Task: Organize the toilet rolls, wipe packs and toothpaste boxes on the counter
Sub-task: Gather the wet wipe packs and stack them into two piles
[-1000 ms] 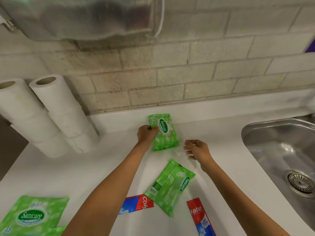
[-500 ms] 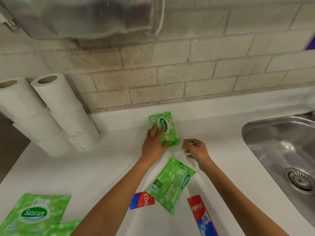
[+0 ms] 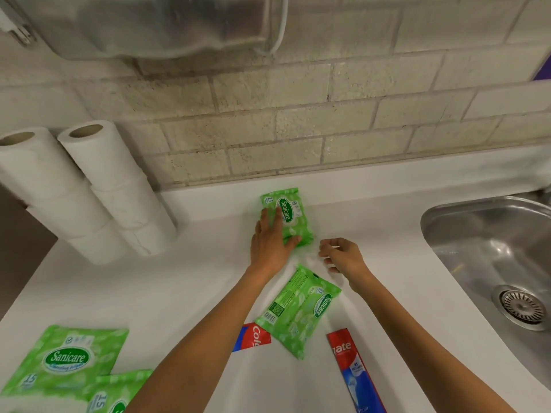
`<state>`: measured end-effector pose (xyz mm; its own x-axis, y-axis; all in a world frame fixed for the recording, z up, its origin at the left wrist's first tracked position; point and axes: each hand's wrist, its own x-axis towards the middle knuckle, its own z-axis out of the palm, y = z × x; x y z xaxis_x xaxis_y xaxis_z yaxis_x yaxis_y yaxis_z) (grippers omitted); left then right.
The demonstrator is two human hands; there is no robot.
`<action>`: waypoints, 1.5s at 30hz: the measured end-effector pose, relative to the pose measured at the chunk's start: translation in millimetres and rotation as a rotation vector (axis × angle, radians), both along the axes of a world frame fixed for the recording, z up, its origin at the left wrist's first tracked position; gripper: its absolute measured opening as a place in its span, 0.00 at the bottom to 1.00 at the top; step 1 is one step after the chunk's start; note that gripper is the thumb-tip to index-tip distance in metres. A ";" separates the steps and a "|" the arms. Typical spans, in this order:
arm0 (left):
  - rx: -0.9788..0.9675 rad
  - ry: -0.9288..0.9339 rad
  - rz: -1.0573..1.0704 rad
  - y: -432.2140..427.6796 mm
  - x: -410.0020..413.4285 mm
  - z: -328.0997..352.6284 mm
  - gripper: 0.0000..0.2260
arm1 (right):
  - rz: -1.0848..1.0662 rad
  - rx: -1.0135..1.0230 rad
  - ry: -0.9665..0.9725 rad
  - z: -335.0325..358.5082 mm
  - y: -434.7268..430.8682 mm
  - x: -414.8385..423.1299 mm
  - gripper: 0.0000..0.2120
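Left hand (image 3: 269,242) grip released: fingers now flat, pressing Sanicare wipe pack (image 3: 290,214) near wall. Right hand (image 3: 343,254) loosely curled, empty. Pack likely placed; second wipe pack (image 3: 298,311) probably next.

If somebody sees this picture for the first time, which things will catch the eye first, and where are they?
Bright green stands out on the white counter: one wipe pack by the back wall under the flat left hand, a second pack askew nearer the viewer, further packs at the near left. Two stacks of toilet rolls stand left against the wall; a steel sink sits at the right.
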<state>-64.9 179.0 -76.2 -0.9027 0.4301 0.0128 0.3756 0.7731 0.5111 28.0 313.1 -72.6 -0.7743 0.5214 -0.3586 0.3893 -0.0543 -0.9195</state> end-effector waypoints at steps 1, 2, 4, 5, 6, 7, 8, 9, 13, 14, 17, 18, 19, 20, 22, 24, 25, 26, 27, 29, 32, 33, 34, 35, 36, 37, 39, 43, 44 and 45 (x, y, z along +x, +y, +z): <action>0.039 -0.001 0.034 -5.2 6.0 1.3 0.35 | 0.006 0.001 -0.004 -0.6 -1.4 2.5 0.05; 0.076 0.006 0.068 -11.0 12.8 2.0 0.35 | 0.008 -0.001 -0.006 -1.3 -2.7 4.9 0.05; 0.120 0.030 0.113 -23.1 28.1 1.0 0.33 | 0.005 -0.011 -0.006 -3.7 -4.6 8.7 0.04; 0.128 0.037 0.122 -29.4 37.6 0.2 0.32 | 0.001 -0.011 -0.006 -4.7 -5.9 11.6 0.04; 0.130 0.031 0.128 -35.4 47.2 -0.8 0.31 | -0.004 -0.002 -0.008 -5.8 -7.2 14.2 0.04; 0.125 0.013 0.133 -40.7 57.0 -2.5 0.30 | -0.010 0.012 -0.012 -6.9 -8.7 16.9 0.05; 0.111 -0.014 0.137 -45.2 66.7 -4.5 0.30 | -0.015 0.026 -0.013 -8.2 -10.2 19.3 0.05; 0.086 -0.045 0.138 -49.6 76.5 -6.5 0.30 | -0.020 0.034 -0.011 -9.4 -12.3 22.0 0.06; -0.059 -0.169 0.111 -57.0 107.5 -11.8 0.34 | -0.030 0.056 -0.011 -11.8 -20.2 33.4 0.07; -0.085 -0.183 0.101 -56.0 113.0 -11.6 0.35 | -0.030 0.057 -0.012 -11.1 -21.8 36.2 0.08; -0.149 -0.188 0.081 -48.1 124.5 -8.9 0.38 | -0.039 0.048 -0.022 -7.8 -24.7 42.2 0.10; -0.175 -0.183 0.077 -45.0 127.3 -8.0 0.39 | -0.042 0.044 -0.029 -6.3 -25.2 44.2 0.11; -0.200 -0.179 0.077 -41.9 128.9 -7.1 0.39 | -0.045 0.039 -0.038 -5.1 -25.2 45.7 0.10; -0.221 -0.181 0.080 -39.2 129.7 -6.0 0.39 | -0.046 0.027 -0.044 -3.8 -25.0 46.9 0.11; -0.245 -0.215 0.098 -35.4 128.7 -2.7 0.39 | -0.043 -0.040 -0.038 -0.1 -25.3 49.6 0.11; -0.262 -0.275 0.112 -34.2 125.6 1.3 0.41 | -0.039 -0.110 -0.028 4.9 -26.3 51.5 0.11; -0.266 -0.306 0.116 -34.9 123.4 2.8 0.41 | -0.039 -0.129 -0.023 7.0 -27.1 51.8 0.10; -0.263 -0.335 0.118 -36.4 121.4 3.9 0.42 | -0.041 -0.147 -0.015 8.8 -28.2 52.2 0.10; -0.255 -0.357 0.119 -38.5 119.2 5.0 0.43 | -0.043 -0.167 -0.004 10.7 -29.7 52.7 0.09; -0.199 -0.409 0.129 -44.8 115.1 7.8 0.42 | -0.046 -0.203 0.022 14.8 -32.0 53.9 0.07; 0.073 -0.582 0.127 -59.6 111.6 13.5 0.31 | -0.024 -0.254 0.067 21.0 -33.6 55.4 0.05; 0.196 -0.665 0.107 -65.6 111.5 15.5 0.25 | -0.009 -0.272 0.085 23.0 -34.2 55.3 0.06; 0.296 -0.732 0.086 -72.0 111.3 17.7 0.20 | 0.010 -0.291 0.105 24.8 -34.7 55.0 0.07; 0.373 -0.770 0.063 -78.7 111.0 19.9 0.17 | 0.029 -0.309 0.128 26.5 -35.7 54.3 0.08; 0.421 -0.763 0.038 -85.6 110.6 22.3 0.16 | 0.041 -0.334 0.152 28.2 -37.3 53.7 0.09; 0.448 -0.712 0.015 -91.8 109.7 25.5 0.15 | 0.043 -0.369 0.177 29.6 -39.1 52.6 0.10; 0.425 -0.494 -0.003 -101.8 107.3 33.2 0.17 | 0.037 -0.450 0.197 30.8 -42.1 50.8 0.10; 0.297 0.117 -0.057 -120.8 106.8 47.1 0.13 | 0.200 -0.513 -0.051 27.1 -56.6 49.3 0.16; 0.265 0.236 -0.097 -125.7 107.4 49.7 0.13 | 0.263 -0.550 -0.113 26.7 -63.3 49.5 0.18; 0.249 0.322 -0.137 -131.3 108.2 51.7 0.15 | 0.317 -0.593 -0.143 26.4 -70.7 48.6 0.20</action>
